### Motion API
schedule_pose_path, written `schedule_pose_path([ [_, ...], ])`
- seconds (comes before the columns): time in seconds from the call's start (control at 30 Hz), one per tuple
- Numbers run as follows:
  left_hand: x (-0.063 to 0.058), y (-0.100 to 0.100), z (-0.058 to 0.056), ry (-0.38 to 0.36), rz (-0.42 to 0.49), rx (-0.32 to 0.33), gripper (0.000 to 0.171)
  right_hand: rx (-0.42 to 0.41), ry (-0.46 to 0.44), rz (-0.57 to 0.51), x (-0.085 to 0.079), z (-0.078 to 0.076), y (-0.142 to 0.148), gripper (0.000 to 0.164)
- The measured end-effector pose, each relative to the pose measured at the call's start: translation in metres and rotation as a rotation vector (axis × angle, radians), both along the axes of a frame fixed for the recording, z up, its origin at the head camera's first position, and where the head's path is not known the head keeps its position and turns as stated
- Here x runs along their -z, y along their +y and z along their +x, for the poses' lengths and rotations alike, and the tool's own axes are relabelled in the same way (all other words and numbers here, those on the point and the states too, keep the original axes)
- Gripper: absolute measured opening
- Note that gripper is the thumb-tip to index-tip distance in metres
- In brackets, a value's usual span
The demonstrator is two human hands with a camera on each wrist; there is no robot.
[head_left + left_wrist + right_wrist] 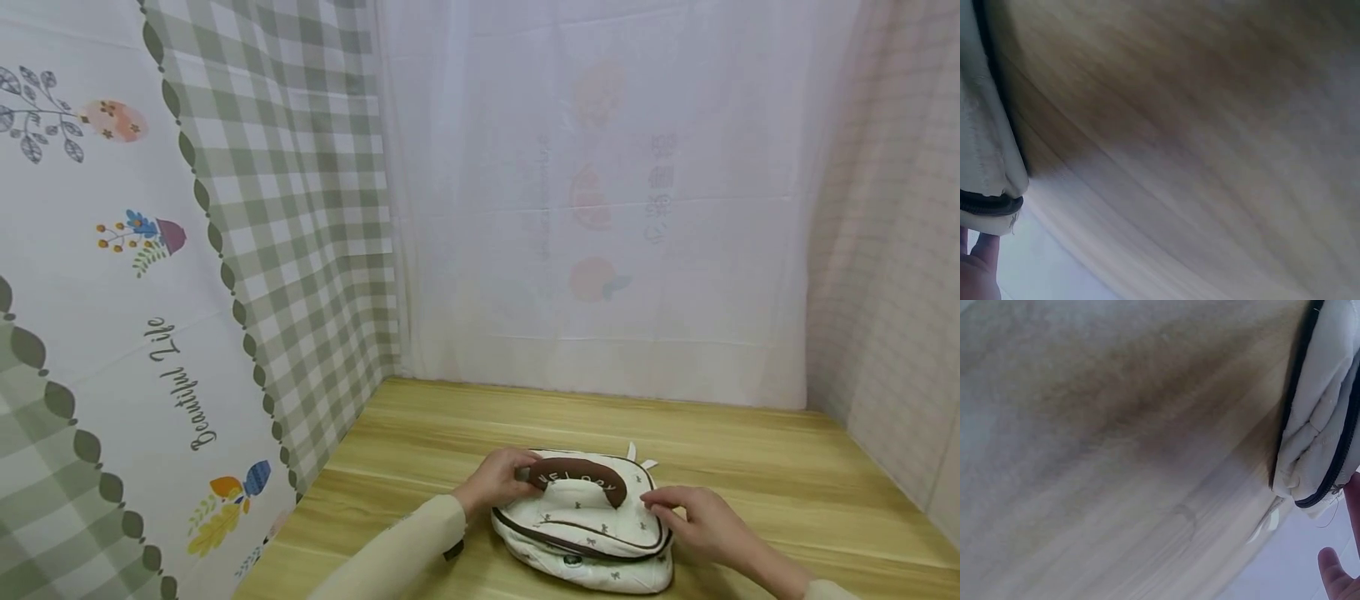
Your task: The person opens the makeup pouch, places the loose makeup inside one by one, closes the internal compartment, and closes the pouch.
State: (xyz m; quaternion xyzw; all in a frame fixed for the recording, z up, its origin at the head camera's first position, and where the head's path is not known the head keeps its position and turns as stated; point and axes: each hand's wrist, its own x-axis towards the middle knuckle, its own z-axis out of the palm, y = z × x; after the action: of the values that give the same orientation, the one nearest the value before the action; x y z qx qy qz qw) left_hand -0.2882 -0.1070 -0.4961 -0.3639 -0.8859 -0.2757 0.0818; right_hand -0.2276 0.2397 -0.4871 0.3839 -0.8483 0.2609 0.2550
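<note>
A white fabric bag (577,533) with small dark bow prints and dark zipper trim lies on the wooden table. On its top is a brown padded carry handle (581,475) with pale lettering. My left hand (501,479) pinches the handle's left end between thumb and fingers. At the bag's right side, my right hand (697,521) touches the top edge with its fingertips. The right wrist view shows its thumb (1331,565) apart from the bag's side (1316,419). In the left wrist view, fingers (985,250) meet the bag's upper edge, mostly cut off.
The wood-grain table (420,425) reaches back to a pale hanging cloth (600,333). A green checked, printed cloth (300,208) hangs at the left, another curtain (892,250) at the right. White ribbon-like ends (641,458) stick out behind the bag.
</note>
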Motion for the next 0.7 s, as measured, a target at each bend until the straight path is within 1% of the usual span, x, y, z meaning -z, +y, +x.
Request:
schedule_pose_path([
  [0.03, 0.000, 0.000, 0.000, -0.011, 0.011, -0.002, 0.033, -0.003, -0.016, -0.011, -0.001, -0.001, -0.001, 0.022],
  [0.1, 0.000, 0.000, -0.001, -0.027, 0.024, -0.005, 0.030, 0.022, -0.056, -0.038, -0.004, -0.003, -0.003, 0.020],
  [0.27, 0.004, -0.002, -0.003, -0.043, 0.033, -0.010, 0.027, 0.164, -0.134, -0.076, -0.014, -0.015, -0.006, 0.015],
  [0.33, 0.005, -0.002, -0.004, -0.047, 0.032, -0.015, 0.027, 0.201, -0.173, -0.085, -0.019, -0.022, -0.006, 0.016],
  [0.4, 0.006, -0.003, -0.004, -0.050, 0.033, -0.017, 0.027, 0.220, -0.228, -0.089, -0.023, -0.029, -0.005, 0.018],
  [0.53, 0.007, -0.003, -0.003, -0.045, 0.023, -0.018, 0.028, 0.233, -0.367, -0.054, -0.025, -0.047, -0.001, 0.025],
  [0.6, 0.007, -0.003, -0.002, -0.043, 0.025, -0.017, 0.027, 0.216, -0.431, -0.020, -0.023, -0.056, 0.001, 0.029],
  [0.7, 0.008, -0.003, -0.002, -0.032, 0.035, -0.003, 0.026, 0.174, -0.498, 0.028, -0.021, -0.067, 0.003, 0.034],
])
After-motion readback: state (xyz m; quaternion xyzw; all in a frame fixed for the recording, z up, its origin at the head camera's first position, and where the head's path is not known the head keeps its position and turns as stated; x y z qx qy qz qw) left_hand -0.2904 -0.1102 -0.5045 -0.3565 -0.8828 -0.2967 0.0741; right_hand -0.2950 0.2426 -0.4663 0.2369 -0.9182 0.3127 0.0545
